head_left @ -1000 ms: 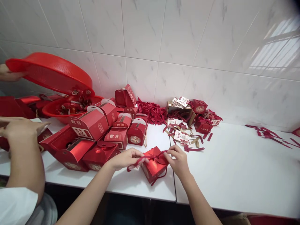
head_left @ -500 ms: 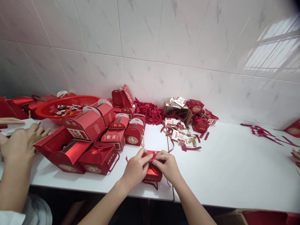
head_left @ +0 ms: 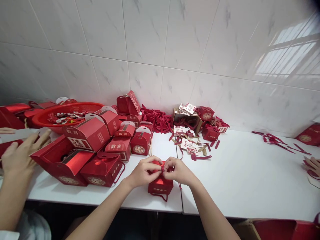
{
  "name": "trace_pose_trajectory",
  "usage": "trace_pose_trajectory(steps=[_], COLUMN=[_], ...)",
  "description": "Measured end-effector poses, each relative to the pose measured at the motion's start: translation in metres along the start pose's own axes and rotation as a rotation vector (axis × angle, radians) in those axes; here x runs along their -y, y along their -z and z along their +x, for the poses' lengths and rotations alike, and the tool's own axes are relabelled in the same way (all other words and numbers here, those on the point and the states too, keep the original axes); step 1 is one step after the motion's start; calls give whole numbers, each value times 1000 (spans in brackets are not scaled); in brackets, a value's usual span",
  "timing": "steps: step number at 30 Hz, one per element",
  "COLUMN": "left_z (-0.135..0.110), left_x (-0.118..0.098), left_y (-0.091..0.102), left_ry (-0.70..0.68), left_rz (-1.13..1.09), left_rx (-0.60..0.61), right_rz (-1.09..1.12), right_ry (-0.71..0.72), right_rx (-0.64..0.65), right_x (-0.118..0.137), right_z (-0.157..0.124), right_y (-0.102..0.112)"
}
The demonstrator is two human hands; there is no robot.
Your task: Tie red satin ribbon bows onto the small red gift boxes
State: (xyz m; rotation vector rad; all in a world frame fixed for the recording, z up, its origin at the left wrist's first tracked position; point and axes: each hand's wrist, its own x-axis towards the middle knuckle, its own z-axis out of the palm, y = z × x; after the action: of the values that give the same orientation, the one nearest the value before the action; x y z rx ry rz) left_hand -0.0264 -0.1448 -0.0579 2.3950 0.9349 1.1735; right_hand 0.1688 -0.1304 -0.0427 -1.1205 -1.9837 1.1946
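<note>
A small red gift box (head_left: pixel 161 186) with a cord handle at its front sits near the front edge of the white table. Above its lid, my left hand (head_left: pixel 143 171) and my right hand (head_left: pixel 178 171) meet, fingertips pinched on a dark red ribbon (head_left: pixel 163 168) at the middle of the top. Both hands are closed on that ribbon, and their fingers partly cover the lid. One ribbon end hangs to the right of the box.
Red gift boxes (head_left: pixel 101 170) are stacked at left beside a red basket (head_left: pixel 97 108) of small wrapped items. Ribbons (head_left: pixel 158 119), a cardboard box (head_left: pixel 186 118) and printed tags (head_left: pixel 188 146) lie behind. Other people's hands (head_left: pixel 20 156) work at far left and far right.
My hands have drawn the ribbon into a tighter knot on the box top, and my fingers have shifted their pinch. The view has swung slightly right. At left, another person's hands have moved.
</note>
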Motion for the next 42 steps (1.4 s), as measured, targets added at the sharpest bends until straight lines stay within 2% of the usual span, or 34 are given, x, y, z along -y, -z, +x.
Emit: trace_pose_trajectory(steps=[5,11,14,16,18,20,22,26,34,38,40,42], left_z=[-2,2,3,3,3,2,0,-6,-22,-27,-29,-30], left_x=[3,3,2,1,0,1,4,12,12,18,23,27], left_y=[15,17,20,23,25,26,27,32,32,26,22,17], left_ry=[248,466,410,334,266,224,223,243,120,210,259,291], left_rz=[103,-90,73,227,226,130,115,333,682,600,447,245], left_rx=[-45,101,171,169,157,136,106,102,33,4,16,3], right_rz=[-186,-359,-439,-490,-518,-522,-511,-494,-457,-404,-288,-142], right_ry=[20,119,151,176,191,193,180,159,110,94,112,147], right_rx=[-156,-308,-358,-359,-356,-352,-341,-306,-240,-223,-170,-64], right_x=[-4,-10,-12,-13,-13,-13,-13,-11,-7,-9,-14,-22], right_z=[-11,-15,-15,-16,-17,-17,-18,-21,-23,-27,-28,-29], right_y=[8,-1,-4,-4,-3,-2,-2,1,0,4,8,11])
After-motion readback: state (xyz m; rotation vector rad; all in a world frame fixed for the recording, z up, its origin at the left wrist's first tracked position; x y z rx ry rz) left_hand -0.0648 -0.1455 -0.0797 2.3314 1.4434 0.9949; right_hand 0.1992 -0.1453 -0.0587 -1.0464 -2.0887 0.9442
